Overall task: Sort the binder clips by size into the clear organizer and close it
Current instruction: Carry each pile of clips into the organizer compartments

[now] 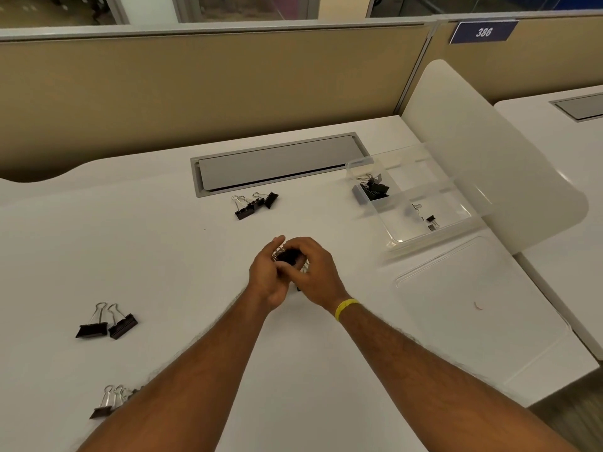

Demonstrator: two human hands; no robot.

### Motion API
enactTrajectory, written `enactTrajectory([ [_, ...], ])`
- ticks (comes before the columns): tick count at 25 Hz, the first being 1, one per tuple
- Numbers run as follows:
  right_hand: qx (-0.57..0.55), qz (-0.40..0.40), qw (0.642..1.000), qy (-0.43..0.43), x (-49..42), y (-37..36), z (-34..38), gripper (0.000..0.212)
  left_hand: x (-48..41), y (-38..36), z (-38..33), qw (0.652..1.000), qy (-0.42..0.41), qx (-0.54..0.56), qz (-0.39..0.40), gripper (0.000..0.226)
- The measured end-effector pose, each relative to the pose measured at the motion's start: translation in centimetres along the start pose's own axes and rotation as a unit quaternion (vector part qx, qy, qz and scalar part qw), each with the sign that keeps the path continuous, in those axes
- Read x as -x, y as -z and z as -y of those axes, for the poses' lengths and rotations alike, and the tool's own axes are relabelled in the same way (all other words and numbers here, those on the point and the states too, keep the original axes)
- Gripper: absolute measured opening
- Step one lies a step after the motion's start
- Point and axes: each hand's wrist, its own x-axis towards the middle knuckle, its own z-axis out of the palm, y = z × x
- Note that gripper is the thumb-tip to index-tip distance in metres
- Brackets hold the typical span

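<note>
Starting at the left edge of the white desk (163, 243), two large binder clips (107, 322) are seen side by side, more clips (109, 401) nearer; at centre, the left hand (270, 275) and right hand (315, 272) are cupped together, closed on a bunch of clips (288, 256); beyond, three clips (254, 203) are left loose; at right, the clear organizer (414, 203) is seen open, clips held in two compartments.

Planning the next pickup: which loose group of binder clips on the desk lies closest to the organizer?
The cluster of binder clips just below the grey cable hatch; the other two groups lie far left, away from the clear organizer.
</note>
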Motion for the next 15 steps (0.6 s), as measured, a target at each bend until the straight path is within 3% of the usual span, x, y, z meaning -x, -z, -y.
enactTrajectory([
  [3, 0.010, -0.024, 1.000, 0.015, 0.3, 0.9, -0.2, 0.015, -0.2, 1.1, -0.4, 1.000, 0.009, 0.010, -0.015, 0.016],
  [6, 0.069, -0.077, 0.992, -0.077, 0.6, 1.9, -1.8, 0.019, -0.1, 2.1, -0.5, 0.999, 0.001, 0.016, -0.035, 0.028],
  [8, 0.144, -0.012, 0.972, -0.184, 1.0, 2.1, -2.4, 0.038, -0.2, 2.6, -0.8, 0.999, -0.001, -0.005, -0.044, 0.031],
  [11, 0.276, 0.085, 0.937, -0.194, 1.4, 1.1, -2.6, 0.076, -0.4, 3.3, -1.0, 0.998, -0.002, -0.031, -0.053, 0.028],
  [13, 0.300, 0.094, 0.932, -0.179, 1.4, 0.3, -2.3, 0.077, -0.3, 3.6, -1.0, 0.998, -0.002, -0.043, -0.053, 0.023],
  [15, 0.314, 0.087, 0.930, -0.170, 1.4, -0.1, -2.3, 0.066, 0.0, 3.8, -1.2, 0.998, -0.004, -0.048, -0.050, 0.024],
])
